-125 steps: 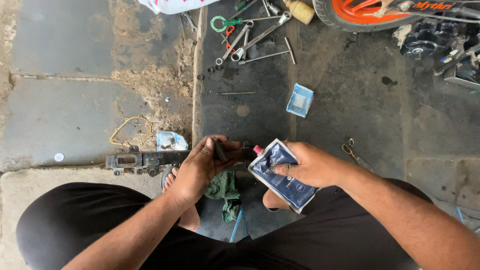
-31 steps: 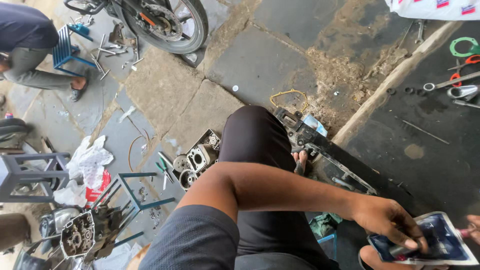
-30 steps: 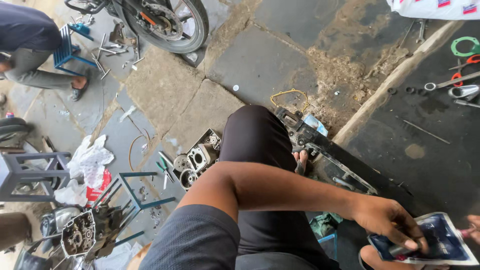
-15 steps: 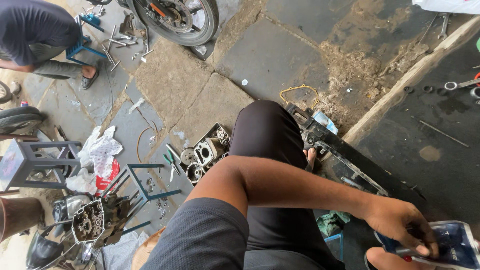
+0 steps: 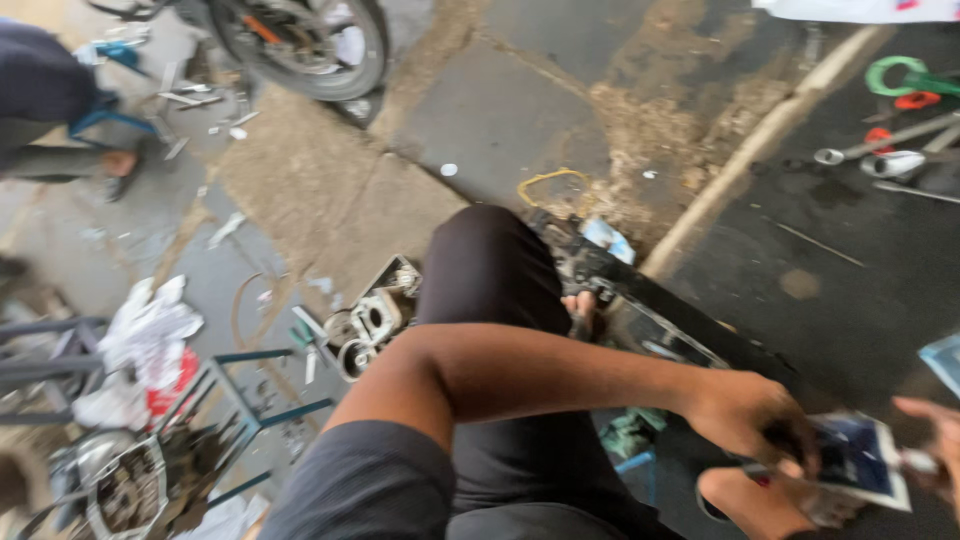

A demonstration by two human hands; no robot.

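Note:
My left hand [image 5: 752,418] is at the lower right, its fingers closed round a small dark part that rests against a blue and white packet [image 5: 862,458]. My right hand [image 5: 935,445] shows only partly at the right edge and grips the packet's far side, near its red and white nozzle. My bent knee in dark trousers [image 5: 490,270] fills the middle, and my foot [image 5: 583,305] rests by a long dark metal part [image 5: 640,320] on the ground. The picture is blurred.
A motorcycle wheel [image 5: 305,45] stands at the top left, with another seated person [image 5: 45,100] beside it. Engine parts [image 5: 372,322], a metal-framed stool [image 5: 250,400], white and red rags [image 5: 150,340] and an engine cover [image 5: 120,490] lie left. Hand tools [image 5: 895,145] lie top right.
The view swung from the hands towards the left and kept drifting. My hands and the packet slid to the lower right corner of the picture; the grip looks the same.

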